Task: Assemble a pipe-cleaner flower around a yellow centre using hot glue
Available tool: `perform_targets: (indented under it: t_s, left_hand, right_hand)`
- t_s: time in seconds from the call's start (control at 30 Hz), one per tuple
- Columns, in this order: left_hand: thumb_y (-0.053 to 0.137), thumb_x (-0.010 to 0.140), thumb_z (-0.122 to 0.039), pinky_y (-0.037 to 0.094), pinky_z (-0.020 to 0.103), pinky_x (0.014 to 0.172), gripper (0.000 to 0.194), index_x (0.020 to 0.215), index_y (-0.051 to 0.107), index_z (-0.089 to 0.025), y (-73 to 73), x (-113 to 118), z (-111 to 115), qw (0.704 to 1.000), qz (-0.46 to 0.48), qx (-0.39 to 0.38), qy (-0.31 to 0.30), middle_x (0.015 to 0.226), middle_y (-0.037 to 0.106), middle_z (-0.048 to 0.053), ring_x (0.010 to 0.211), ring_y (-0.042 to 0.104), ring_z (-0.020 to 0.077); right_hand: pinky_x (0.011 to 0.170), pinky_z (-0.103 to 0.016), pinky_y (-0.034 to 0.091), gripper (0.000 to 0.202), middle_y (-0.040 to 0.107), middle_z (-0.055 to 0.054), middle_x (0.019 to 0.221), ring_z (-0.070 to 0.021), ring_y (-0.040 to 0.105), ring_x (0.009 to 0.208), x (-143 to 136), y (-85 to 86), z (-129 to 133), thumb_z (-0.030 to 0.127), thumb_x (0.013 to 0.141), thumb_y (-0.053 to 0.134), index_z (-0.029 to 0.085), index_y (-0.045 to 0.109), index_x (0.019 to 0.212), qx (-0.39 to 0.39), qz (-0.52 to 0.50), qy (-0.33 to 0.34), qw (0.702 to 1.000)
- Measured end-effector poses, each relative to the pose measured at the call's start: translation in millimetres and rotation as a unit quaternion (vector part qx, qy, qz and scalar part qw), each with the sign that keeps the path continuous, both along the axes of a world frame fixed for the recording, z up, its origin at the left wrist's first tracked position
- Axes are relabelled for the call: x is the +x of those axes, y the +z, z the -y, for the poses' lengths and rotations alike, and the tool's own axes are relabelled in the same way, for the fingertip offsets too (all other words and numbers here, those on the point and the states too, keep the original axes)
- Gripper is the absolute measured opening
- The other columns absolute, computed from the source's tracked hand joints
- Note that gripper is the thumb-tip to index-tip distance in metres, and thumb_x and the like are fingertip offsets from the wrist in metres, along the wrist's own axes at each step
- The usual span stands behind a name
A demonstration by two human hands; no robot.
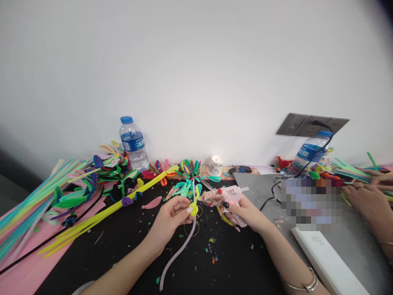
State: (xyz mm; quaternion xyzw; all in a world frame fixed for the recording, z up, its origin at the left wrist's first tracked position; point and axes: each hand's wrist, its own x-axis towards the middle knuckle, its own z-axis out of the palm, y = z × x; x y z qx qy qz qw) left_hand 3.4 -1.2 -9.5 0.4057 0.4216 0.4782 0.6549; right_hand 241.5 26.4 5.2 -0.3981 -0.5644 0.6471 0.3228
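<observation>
Between the thumb and fingers of my left hand [175, 213] is a small yellow pipe-cleaner piece [194, 209], rounded with a narrow upright tip. A pale lilac pipe-cleaner stem [184, 246] passes behind it and curves down toward me. My right hand [245, 213] is wrapped round a pink hot glue gun [227, 196], its decorated front end pointing left. The nozzle is right beside the yellow piece; whether they touch I cannot tell. A glue stick [245, 189] pokes out of the gun's back. Just beyond are a multicoloured pipe-cleaner flower [189, 168] and turquoise loops [183, 188].
Long yellow pipe cleaners [123, 200] and a pastel bundle [39, 196] lie left. Water bottles [133, 143] [308, 153] and a paper cup [215, 165] stand along the wall. Right are a white box [328, 262], a black cable [273, 192] and another person's hands [367, 200].
</observation>
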Motion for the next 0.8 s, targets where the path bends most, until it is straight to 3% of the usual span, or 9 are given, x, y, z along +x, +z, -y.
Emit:
perform_targets:
  t_s: [0.4,0.53,0.6,0.7,0.8]
  left_hand:
    - [0.071,0.070,-0.030,0.052,0.024,0.063,0.023,0.084,0.059,-0.017,-1.7,-0.4,-1.5,1.000,-0.004,0.002,0.006,0.076,0.064,-0.001,0.062,0.062,0.0105]
    - [0.073,0.067,-0.030,0.052,0.024,0.062,0.025,0.082,0.058,-0.016,1.0,-0.6,-2.1,1.000,-0.007,-0.003,0.027,0.074,0.064,0.000,0.062,0.062,0.0111]
    - [0.073,0.067,-0.029,0.052,0.023,0.062,0.026,0.082,0.058,-0.016,2.3,-0.5,-2.3,1.000,-0.006,-0.002,0.030,0.073,0.064,0.000,0.062,0.062,0.0113]
    - [0.073,0.067,-0.029,0.051,0.022,0.062,0.026,0.083,0.057,-0.016,3.1,-0.4,-2.2,0.999,-0.004,-0.001,0.032,0.073,0.064,0.000,0.063,0.062,0.0110]
    - [0.073,0.067,-0.029,0.051,0.022,0.061,0.026,0.084,0.057,-0.016,2.4,-0.3,-1.8,1.000,-0.003,0.000,0.031,0.074,0.063,0.000,0.062,0.061,0.0107]
  right_hand:
    - [0.038,-0.019,0.029,0.042,0.042,0.007,0.049,-0.0054,0.034,0.038,-1.6,4.5,0.4,0.055,0.072,0.060,0.015,0.053,0.079,0.012,0.036,-0.033,0.999]
    - [0.038,-0.020,0.028,0.037,0.042,0.007,0.049,-0.0077,0.035,0.038,1.7,2.1,-5.2,0.052,0.078,0.053,0.016,0.052,0.088,0.066,0.087,-0.111,0.988]
    - [0.041,-0.021,0.030,0.030,0.043,0.006,0.048,-0.0101,0.038,0.041,4.7,2.2,-9.0,0.044,0.079,0.050,0.016,0.054,0.089,0.131,0.185,-0.181,0.957]
    - [0.051,-0.024,0.034,0.018,0.053,0.002,0.056,-0.0147,0.049,0.053,10.3,4.5,-14.3,0.030,0.077,0.049,0.017,0.058,0.085,0.237,0.365,-0.257,0.863]
    - [0.060,-0.025,0.037,0.022,0.064,-0.003,0.078,-0.0193,0.058,0.070,17.0,6.1,-18.3,0.026,0.075,0.049,0.019,0.058,0.095,0.253,0.475,-0.293,0.790]
